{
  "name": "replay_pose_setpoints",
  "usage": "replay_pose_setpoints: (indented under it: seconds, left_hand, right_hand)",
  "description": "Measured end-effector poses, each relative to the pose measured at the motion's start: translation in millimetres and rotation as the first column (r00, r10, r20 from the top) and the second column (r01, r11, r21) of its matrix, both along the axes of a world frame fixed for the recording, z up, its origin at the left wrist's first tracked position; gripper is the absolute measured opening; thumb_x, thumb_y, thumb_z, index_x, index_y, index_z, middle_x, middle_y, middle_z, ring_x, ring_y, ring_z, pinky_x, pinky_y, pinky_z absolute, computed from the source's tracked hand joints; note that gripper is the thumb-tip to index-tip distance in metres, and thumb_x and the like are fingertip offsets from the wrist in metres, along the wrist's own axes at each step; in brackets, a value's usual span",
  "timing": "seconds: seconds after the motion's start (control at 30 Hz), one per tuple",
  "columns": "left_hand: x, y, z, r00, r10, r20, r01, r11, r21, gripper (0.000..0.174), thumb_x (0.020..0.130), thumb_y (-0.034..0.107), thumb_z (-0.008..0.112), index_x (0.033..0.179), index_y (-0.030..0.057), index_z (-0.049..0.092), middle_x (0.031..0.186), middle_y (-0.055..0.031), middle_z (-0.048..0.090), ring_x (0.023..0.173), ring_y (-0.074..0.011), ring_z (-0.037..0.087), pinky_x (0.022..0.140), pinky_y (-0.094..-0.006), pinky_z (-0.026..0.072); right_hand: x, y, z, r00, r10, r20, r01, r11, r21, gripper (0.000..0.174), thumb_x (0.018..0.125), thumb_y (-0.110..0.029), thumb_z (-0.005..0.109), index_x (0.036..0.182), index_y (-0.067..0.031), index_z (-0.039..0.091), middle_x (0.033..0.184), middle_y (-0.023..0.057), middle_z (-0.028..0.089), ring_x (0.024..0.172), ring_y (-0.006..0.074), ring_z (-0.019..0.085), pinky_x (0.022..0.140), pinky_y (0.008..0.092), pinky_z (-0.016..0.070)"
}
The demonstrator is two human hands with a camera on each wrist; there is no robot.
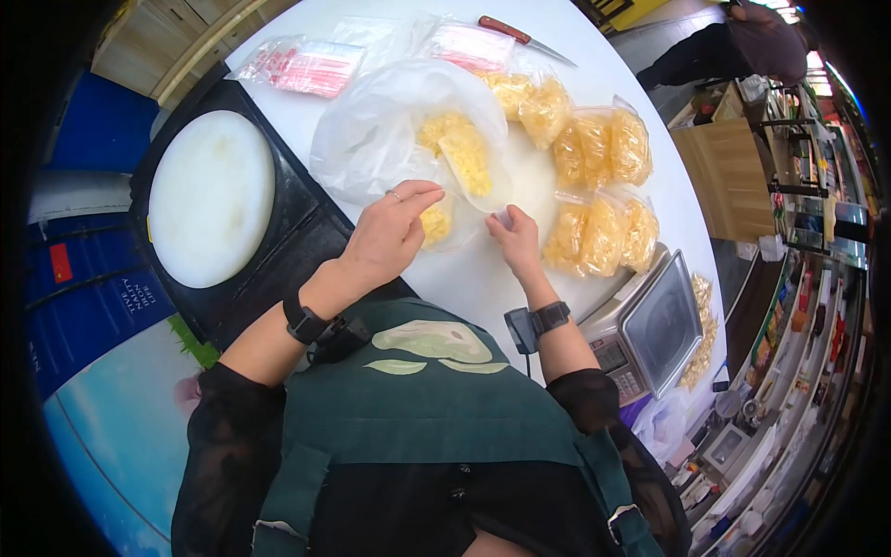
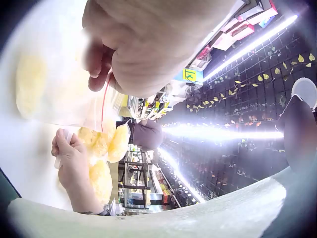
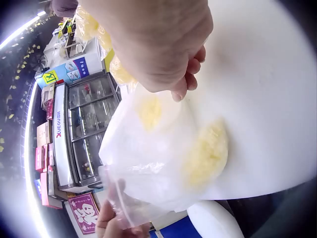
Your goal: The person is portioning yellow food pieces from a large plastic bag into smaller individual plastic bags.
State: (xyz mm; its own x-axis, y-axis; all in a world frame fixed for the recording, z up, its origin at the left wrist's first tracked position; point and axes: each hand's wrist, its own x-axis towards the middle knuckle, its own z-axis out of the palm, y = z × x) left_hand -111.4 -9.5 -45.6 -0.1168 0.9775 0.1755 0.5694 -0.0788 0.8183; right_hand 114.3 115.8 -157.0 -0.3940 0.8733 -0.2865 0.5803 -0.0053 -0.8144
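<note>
My left hand [image 1: 385, 234] pinches the red-striped zip edge of a clear bag [image 2: 101, 106]; in the right wrist view, its fingers [image 3: 116, 225] hold that edge. My right hand [image 1: 518, 243] curls round a white handle-like piece [image 2: 58, 161]. Just beyond that hand lies a pale scoop-like shape with yellow pieces [image 1: 467, 165], partly blurred by plastic. More yellow pieces [image 1: 435, 225] show through clear plastic between the hands. A large translucent bag [image 1: 367, 139] spreads behind them, with yellow pieces inside. The right fingertips are partly hidden in the right wrist view.
Several filled bags [image 1: 599, 232] stand to the right, near a scale [image 1: 661, 325]. At the back are packs of red-edged bags [image 1: 311, 67] and a red-handled knife [image 1: 524, 39]. A round white board [image 1: 212, 200] is on the left. A person [image 1: 766, 42] is at the far right.
</note>
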Motion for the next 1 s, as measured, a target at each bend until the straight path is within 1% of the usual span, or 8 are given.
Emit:
replay_pose_setpoints:
  seconds: [0.2, 0.33, 0.47, 0.63, 0.73, 0.8, 0.93, 1.0]
  left_hand:
    - [7.4, -1.0, -2.5, 0.998, 0.015, 0.059, -0.012, 0.999, -0.048, 0.047, 0.08, -0.008, 0.051, 0.125, 0.0006, 0.059, 0.126, -0.0104, 0.057, 0.069, -0.0162, 0.055, 0.062, -0.0261, 0.0446]
    - [8.1, -0.8, -3.6, 0.996, 0.014, 0.093, -0.009, 0.998, -0.062, 0.048, 0.079, -0.006, 0.052, 0.126, -0.0003, 0.058, 0.125, -0.0104, 0.056, 0.061, -0.0127, 0.05, 0.059, -0.0248, 0.0432]
    - [7.8, 0.4, -2.9, 0.991, 0.031, 0.132, -0.019, 0.996, -0.092, 0.049, 0.077, -0.007, 0.052, 0.126, -0.0007, 0.057, 0.125, -0.011, 0.056, 0.062, -0.0133, 0.051, 0.06, -0.0248, 0.0435]
    - [7.6, 0.0, -2.3, 0.981, 0.027, 0.194, -0.008, 0.995, -0.1, 0.055, 0.075, -0.009, 0.05, 0.13, 0.0, 0.054, 0.127, -0.0118, 0.054, 0.064, -0.0138, 0.052, 0.06, -0.0249, 0.0441]
    - [7.8, -0.4, -2.1, 0.984, 0.016, 0.18, 0.002, 0.995, -0.096, 0.058, 0.074, -0.01, 0.05, 0.131, 0.0006, 0.053, 0.129, -0.0116, 0.053, 0.066, -0.0139, 0.052, 0.061, -0.0247, 0.0444]
    - [7.5, -0.5, -2.1, 0.988, 0.006, 0.157, 0.007, 0.997, -0.081, 0.059, 0.074, -0.011, 0.049, 0.132, 0.0009, 0.053, 0.129, -0.0116, 0.052, 0.066, -0.0141, 0.052, 0.061, -0.0247, 0.0446]
    - [8.7, -1.0, -4.3, 0.992, -0.033, 0.125, 0.038, 0.998, -0.039, 0.063, 0.073, -0.012, 0.049, 0.134, 0.0018, 0.051, 0.131, -0.0118, 0.05, 0.068, -0.0147, 0.053, 0.062, -0.025, 0.0451]
    - [10.4, -0.8, -3.6, 0.99, -0.042, 0.132, 0.048, 0.998, -0.043, 0.064, 0.073, -0.012, 0.049, 0.135, 0.002, 0.051, 0.132, -0.0121, 0.049, 0.069, -0.0149, 0.053, 0.062, -0.0252, 0.0452]
  right_hand:
    - [24.4, -4.8, 49.2, 0.984, 0.002, -0.179, -0.038, 0.98, -0.195, 0.017, 0.086, -0.013, 0.07, 0.081, -0.001, 0.058, 0.073, 0.0007, 0.062, 0.067, 0.0076, 0.056, 0.062, 0.0246, 0.0447]
    - [43.4, -12.8, 99.2, 0.984, 0.034, -0.174, -0.072, 0.974, -0.217, 0.017, 0.085, -0.013, 0.071, 0.081, -0.0023, 0.058, 0.075, -0.0005, 0.061, 0.068, 0.0071, 0.055, 0.062, 0.0239, 0.0439]
    - [55.7, -25.3, 148.4, 0.984, 0.082, -0.156, -0.108, 0.98, -0.167, 0.017, 0.084, -0.013, 0.072, 0.092, -0.0004, 0.064, 0.076, -0.0007, 0.061, 0.07, 0.0069, 0.052, 0.063, 0.0237, 0.0426]
    - [68.5, -36.4, 170.9, 0.981, 0.185, -0.054, -0.19, 0.976, -0.105, 0.028, 0.084, -0.016, 0.075, 0.103, 0.0021, 0.066, 0.074, 0.0001, 0.06, 0.068, 0.0076, 0.051, 0.062, 0.0254, 0.0426]
    - [66.7, -42.4, 176.6, 0.979, 0.205, 0.001, -0.204, 0.976, -0.08, 0.03, 0.083, -0.018, 0.076, 0.103, 0.002, 0.067, 0.069, 0.0045, 0.06, 0.063, 0.0103, 0.052, 0.06, 0.0276, 0.0432]
    - [68.1, -43.2, 175.8, 0.943, 0.261, 0.206, -0.277, 0.959, 0.055, 0.032, 0.081, -0.021, 0.077, 0.103, 0.0012, 0.067, 0.066, 0.0101, 0.059, 0.057, 0.0176, 0.055, 0.058, 0.0305, 0.0441]
    - [39.2, -47.5, 207.8, 0.876, 0.281, 0.392, -0.352, 0.928, 0.123, 0.032, 0.081, -0.021, 0.076, 0.103, -0.0004, 0.067, 0.07, 0.0151, 0.062, 0.059, 0.0267, 0.06, 0.057, 0.0343, 0.0463]
    - [27.1, -48.6, 217.9, 0.832, 0.318, 0.455, -0.481, 0.823, 0.304, 0.028, 0.08, -0.02, 0.074, 0.101, -0.0029, 0.065, 0.074, 0.0136, 0.063, 0.064, 0.0303, 0.063, 0.057, 0.0373, 0.0482]
